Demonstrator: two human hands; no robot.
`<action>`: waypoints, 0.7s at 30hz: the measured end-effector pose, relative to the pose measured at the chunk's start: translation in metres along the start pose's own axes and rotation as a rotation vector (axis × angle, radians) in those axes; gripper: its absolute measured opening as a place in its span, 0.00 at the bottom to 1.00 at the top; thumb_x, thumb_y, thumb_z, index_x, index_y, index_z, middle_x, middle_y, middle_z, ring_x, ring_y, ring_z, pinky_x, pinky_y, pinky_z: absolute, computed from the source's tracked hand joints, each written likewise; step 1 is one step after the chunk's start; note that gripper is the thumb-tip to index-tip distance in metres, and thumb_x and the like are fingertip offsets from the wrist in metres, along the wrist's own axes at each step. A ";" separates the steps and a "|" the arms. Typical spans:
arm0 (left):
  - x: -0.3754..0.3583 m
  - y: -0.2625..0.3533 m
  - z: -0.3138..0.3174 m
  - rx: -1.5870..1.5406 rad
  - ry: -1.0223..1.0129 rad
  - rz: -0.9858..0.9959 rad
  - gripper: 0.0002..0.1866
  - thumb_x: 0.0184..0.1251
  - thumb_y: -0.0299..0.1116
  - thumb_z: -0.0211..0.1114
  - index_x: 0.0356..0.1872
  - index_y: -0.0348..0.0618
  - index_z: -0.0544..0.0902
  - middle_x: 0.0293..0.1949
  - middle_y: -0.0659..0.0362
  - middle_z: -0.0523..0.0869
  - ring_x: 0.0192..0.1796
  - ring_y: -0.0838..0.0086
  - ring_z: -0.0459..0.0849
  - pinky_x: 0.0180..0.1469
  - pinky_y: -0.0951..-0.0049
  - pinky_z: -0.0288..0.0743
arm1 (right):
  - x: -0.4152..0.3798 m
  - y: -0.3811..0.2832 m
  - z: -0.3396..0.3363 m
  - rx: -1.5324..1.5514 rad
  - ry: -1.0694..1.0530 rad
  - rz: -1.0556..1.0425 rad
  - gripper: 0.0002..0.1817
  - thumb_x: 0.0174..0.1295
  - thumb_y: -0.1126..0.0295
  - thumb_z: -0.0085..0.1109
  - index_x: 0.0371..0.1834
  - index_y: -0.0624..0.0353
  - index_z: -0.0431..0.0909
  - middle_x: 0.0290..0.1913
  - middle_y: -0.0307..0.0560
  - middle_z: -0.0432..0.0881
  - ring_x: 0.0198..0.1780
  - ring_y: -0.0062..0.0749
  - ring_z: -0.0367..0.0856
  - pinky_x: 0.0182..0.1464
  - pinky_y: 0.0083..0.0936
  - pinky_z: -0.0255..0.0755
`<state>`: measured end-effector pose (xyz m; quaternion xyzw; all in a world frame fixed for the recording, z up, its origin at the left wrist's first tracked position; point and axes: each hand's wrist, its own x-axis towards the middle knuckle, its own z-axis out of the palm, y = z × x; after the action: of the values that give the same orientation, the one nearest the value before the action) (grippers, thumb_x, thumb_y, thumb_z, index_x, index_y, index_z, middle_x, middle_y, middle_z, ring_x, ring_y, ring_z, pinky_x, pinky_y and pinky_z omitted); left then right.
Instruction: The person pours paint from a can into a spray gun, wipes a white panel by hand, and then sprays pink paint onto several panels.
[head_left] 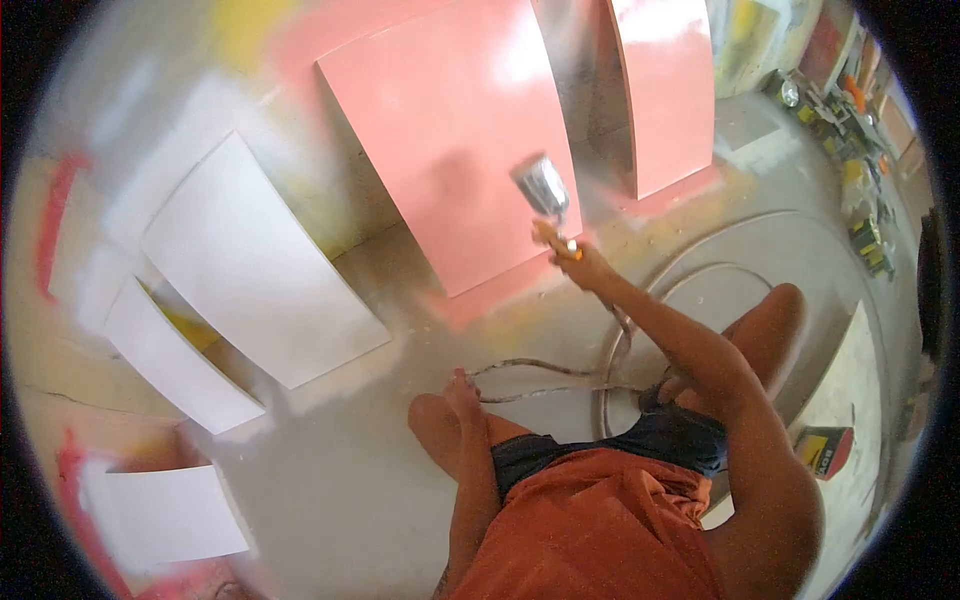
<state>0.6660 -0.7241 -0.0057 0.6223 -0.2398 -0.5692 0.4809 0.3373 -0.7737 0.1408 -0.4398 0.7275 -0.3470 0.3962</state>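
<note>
Paint-spattered floor; right hand (575, 255) clenched around spray gun (543, 188), nozzle toward pink panel (455, 140) just ahead; left hand (462, 385) empty, resting on knee.

Grey concrete floor (330, 480) stained with paint, cluttered shelf (850, 130) along wall, bright daylight

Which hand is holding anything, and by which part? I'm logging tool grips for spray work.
The right hand holds a spray gun by its handle, below the metal cup. The left hand rests on the knee and holds nothing.
</note>
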 end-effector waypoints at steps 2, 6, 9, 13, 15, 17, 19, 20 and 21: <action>-0.001 -0.003 -0.003 -0.011 0.013 -0.017 0.21 0.71 0.40 0.56 0.16 0.46 0.68 0.13 0.64 0.68 0.13 0.78 0.65 0.14 0.74 0.52 | 0.030 -0.023 -0.006 0.118 0.158 -0.320 0.20 0.64 0.58 0.60 0.47 0.66 0.77 0.31 0.41 0.80 0.34 0.27 0.76 0.40 0.27 0.72; -0.003 -0.004 -0.007 0.104 0.000 0.033 0.19 0.71 0.40 0.56 0.19 0.44 0.71 0.14 0.65 0.66 0.14 0.79 0.64 0.15 0.75 0.53 | 0.048 -0.109 -0.033 0.463 0.322 -0.751 0.11 0.68 0.67 0.57 0.47 0.64 0.76 0.29 0.34 0.72 0.34 0.17 0.70 0.38 0.20 0.69; -0.003 -0.010 -0.008 -0.073 0.022 -0.023 0.19 0.71 0.40 0.56 0.19 0.44 0.71 0.14 0.66 0.65 0.14 0.79 0.62 0.16 0.76 0.53 | 0.030 -0.127 -0.044 0.582 0.287 -0.621 0.09 0.68 0.69 0.58 0.45 0.64 0.76 0.29 0.33 0.72 0.35 0.14 0.69 0.37 0.18 0.68; 0.012 -0.025 -0.010 -0.147 0.030 0.064 0.19 0.71 0.40 0.57 0.19 0.45 0.70 0.14 0.66 0.65 0.13 0.79 0.61 0.16 0.76 0.52 | 0.021 -0.068 -0.021 0.510 0.269 -0.638 0.12 0.67 0.66 0.58 0.47 0.63 0.77 0.30 0.34 0.74 0.34 0.16 0.70 0.37 0.21 0.68; -0.006 0.001 -0.005 -0.108 0.017 0.015 0.19 0.71 0.40 0.57 0.19 0.45 0.71 0.14 0.66 0.66 0.13 0.79 0.61 0.16 0.76 0.52 | 0.016 -0.015 -0.013 0.330 0.156 -0.460 0.15 0.66 0.62 0.60 0.46 0.63 0.78 0.29 0.36 0.76 0.33 0.18 0.72 0.38 0.23 0.70; -0.013 0.010 -0.001 -0.070 0.004 -0.031 0.19 0.71 0.40 0.57 0.19 0.46 0.71 0.14 0.66 0.66 0.13 0.79 0.62 0.16 0.76 0.53 | -0.014 0.006 -0.012 0.081 -0.019 -0.023 0.17 0.63 0.58 0.62 0.45 0.62 0.78 0.28 0.38 0.77 0.33 0.23 0.75 0.38 0.26 0.71; -0.004 -0.003 -0.001 -0.061 -0.055 0.003 0.19 0.71 0.41 0.57 0.18 0.46 0.71 0.14 0.65 0.67 0.14 0.78 0.63 0.16 0.75 0.53 | -0.031 0.019 -0.010 0.006 -0.106 0.206 0.18 0.62 0.57 0.62 0.44 0.62 0.79 0.27 0.39 0.78 0.32 0.25 0.76 0.37 0.28 0.72; 0.014 -0.050 -0.030 -0.062 -0.058 0.004 0.19 0.71 0.41 0.57 0.18 0.46 0.71 0.14 0.65 0.67 0.14 0.78 0.63 0.16 0.75 0.53 | -0.030 0.036 -0.004 0.028 -0.156 0.279 0.18 0.61 0.57 0.63 0.43 0.62 0.79 0.28 0.41 0.79 0.32 0.28 0.77 0.38 0.30 0.72; 0.009 -0.054 -0.032 0.268 -0.086 0.214 0.20 0.72 0.41 0.55 0.18 0.45 0.71 0.13 0.64 0.68 0.14 0.77 0.64 0.16 0.72 0.53 | -0.031 0.034 -0.004 0.049 -0.205 0.351 0.19 0.61 0.57 0.63 0.43 0.62 0.78 0.29 0.44 0.80 0.32 0.31 0.78 0.38 0.32 0.73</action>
<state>0.6847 -0.6981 -0.0606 0.6269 -0.3986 -0.5039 0.4407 0.3310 -0.7321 0.1218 -0.3296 0.7400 -0.2438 0.5332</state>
